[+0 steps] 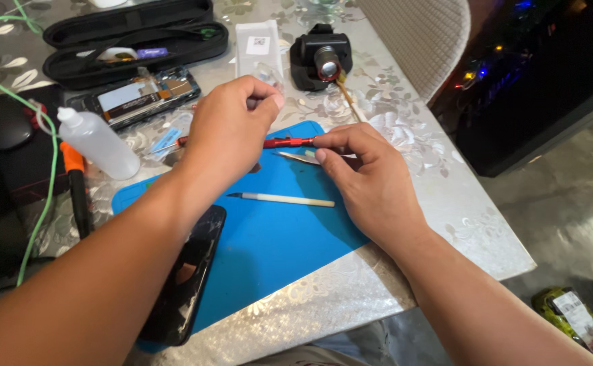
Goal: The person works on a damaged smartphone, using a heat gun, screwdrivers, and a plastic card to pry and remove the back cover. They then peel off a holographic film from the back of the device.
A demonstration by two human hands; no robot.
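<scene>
Pinching red screwdriver (288, 142): right hand (371, 179); left hand (229, 132).

- Matt blue rubbery mat (276, 237) covers a glossy, floral-embossed plastic cloth on the table (445, 203).
- Red screwdriver (290, 142), held between both hands, shows a satin metal sheen.
- Black phone frame (188, 278), at seven o'clock, gleams glossy.
- Squeeze bottle (100, 144), at ten o'clock, is translucent, smooth plastic.
</scene>
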